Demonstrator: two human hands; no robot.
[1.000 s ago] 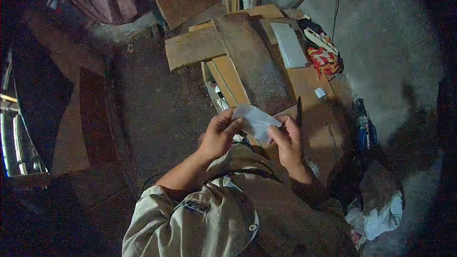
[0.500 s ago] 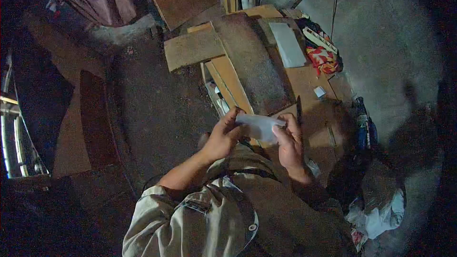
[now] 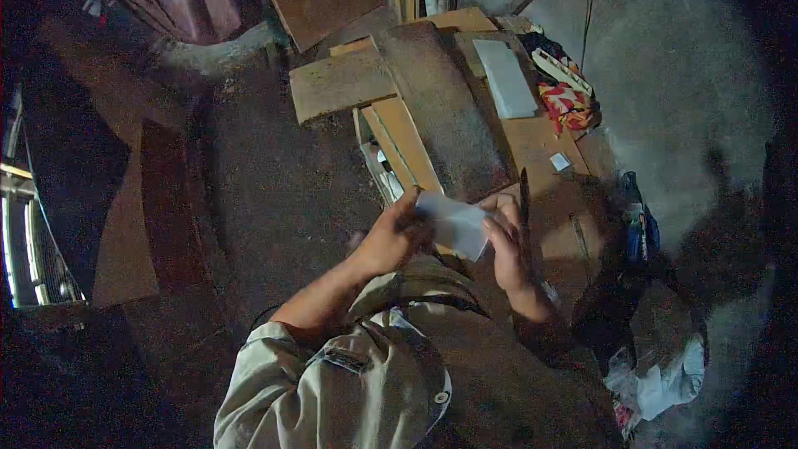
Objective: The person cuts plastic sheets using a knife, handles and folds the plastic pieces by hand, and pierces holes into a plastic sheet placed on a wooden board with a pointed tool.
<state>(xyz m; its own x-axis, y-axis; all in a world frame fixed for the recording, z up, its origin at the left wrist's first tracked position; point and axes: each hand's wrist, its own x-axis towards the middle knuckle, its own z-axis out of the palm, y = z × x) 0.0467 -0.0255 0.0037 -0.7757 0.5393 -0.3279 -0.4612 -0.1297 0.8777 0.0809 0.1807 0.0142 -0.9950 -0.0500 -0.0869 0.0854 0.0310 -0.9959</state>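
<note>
My left hand [image 3: 397, 233] and my right hand [image 3: 509, 241] hold a thin, translucent whitish sheet [image 3: 457, 224] between them, in front of my body. It looks like plastic, but I cannot tell whether it is a single layer or a small bag. My left fingers close on its left end, with the thumb at the upper corner. The right thumb presses on the face near the right edge, while the other fingers are partly hidden behind. Beyond the hands is a low wooden bench [image 3: 532, 150], where a pale flat stack of similar-looking sheets [image 3: 505, 83] lies.
A worn dark board [image 3: 449, 108] and a lighter board [image 3: 342, 87] lie on the bench. Beneath them is an open compartment [image 3: 384, 175] with small items. Red-and-yellow cloth [image 3: 569, 108] and a small white square [image 3: 559, 161] lie right. White plastic bags [image 3: 665, 387] sit lower right.
The sheet has tilted and turned more of its face towards me, its right end now lower. Both hands shifted slightly and keep their hold.
</note>
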